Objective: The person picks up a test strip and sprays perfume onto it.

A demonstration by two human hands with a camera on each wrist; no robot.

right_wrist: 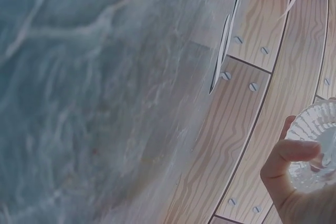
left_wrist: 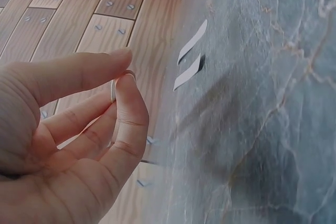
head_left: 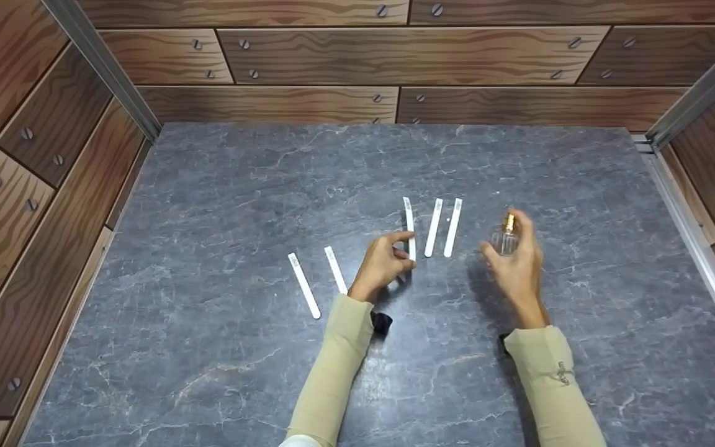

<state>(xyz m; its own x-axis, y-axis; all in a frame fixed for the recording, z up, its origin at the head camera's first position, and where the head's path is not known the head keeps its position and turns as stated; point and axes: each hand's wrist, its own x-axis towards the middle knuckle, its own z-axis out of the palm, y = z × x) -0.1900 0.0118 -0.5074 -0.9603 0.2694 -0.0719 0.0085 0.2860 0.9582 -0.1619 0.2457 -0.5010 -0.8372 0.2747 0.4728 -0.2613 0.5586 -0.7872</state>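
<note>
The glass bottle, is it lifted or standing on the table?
Lifted: the right wrist view shows the bottle in the right hand, clear of the table.

Soft glare on tabletop (head_left: 208,186), hazy wrist views

I see a khaki sleeve (head_left: 332,372) just behind the left hand (head_left: 385,264), with a stubby black piece (head_left: 382,323) at its cuff (head_left: 352,305). Farthest from the left hand, white cloth (head_left: 300,441) shows. Right of the left hand, a matching sleeve (head_left: 547,397) bears dark lettering (head_left: 562,374), too small for me to read.
</note>
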